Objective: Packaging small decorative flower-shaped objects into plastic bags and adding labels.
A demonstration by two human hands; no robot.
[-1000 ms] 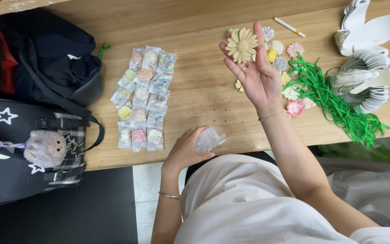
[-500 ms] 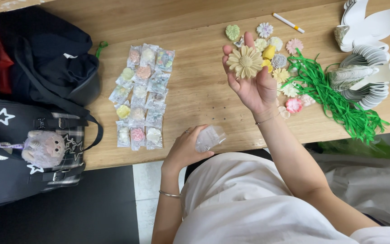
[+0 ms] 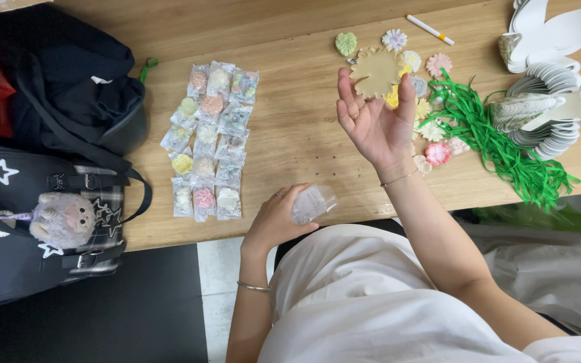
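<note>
My right hand is raised palm-up over the wooden table, pinching a cream, flower-shaped flat piece at its fingertips, plain side toward me. My left hand rests at the table's front edge, closed on a small clear plastic bag. Just beyond the right hand lie several loose flower-shaped pieces in pink, white, yellow and green.
Rows of small bagged pieces lie left of centre. Green shredded paper and a stack of white paper shapes sit at the right. A white pen lies at the back. A black bag with a plush charm fills the left side.
My right hand has turned the flower piece, so its petalled face no longer shows and the plain back does. My left hand has stayed put with the clear bag.
</note>
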